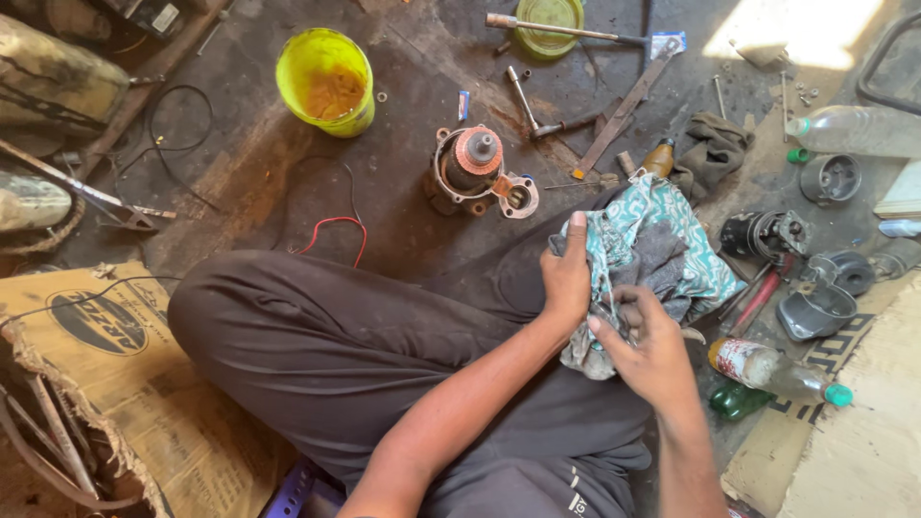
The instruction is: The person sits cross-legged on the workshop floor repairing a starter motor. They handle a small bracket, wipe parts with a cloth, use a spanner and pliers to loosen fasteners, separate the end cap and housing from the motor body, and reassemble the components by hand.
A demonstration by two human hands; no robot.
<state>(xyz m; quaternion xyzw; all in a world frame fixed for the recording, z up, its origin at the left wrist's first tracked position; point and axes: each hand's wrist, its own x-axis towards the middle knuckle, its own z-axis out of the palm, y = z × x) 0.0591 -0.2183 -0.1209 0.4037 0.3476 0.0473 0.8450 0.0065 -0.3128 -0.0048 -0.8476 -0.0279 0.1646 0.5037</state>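
Teal patterned cloth (662, 240) lies bunched on the person's lap, and both hands close on it: the left hand (566, 278) grips its near edge, the right hand (648, 350) pinches a grey fold. One yellow bucket (326, 82) stands on the floor, well apart. One motor part (475, 168) sits near the cloth. Two bottles (777, 369) lie beside the right hand.

Both hands are bunched into a teal patterned rag (652, 245) on the lap: left hand (566, 278) grips its edge, right hand (652, 355) pinches it. Starter motor housing (475, 168) and yellow bucket (326, 82) sit on the grimy floor (403, 230).
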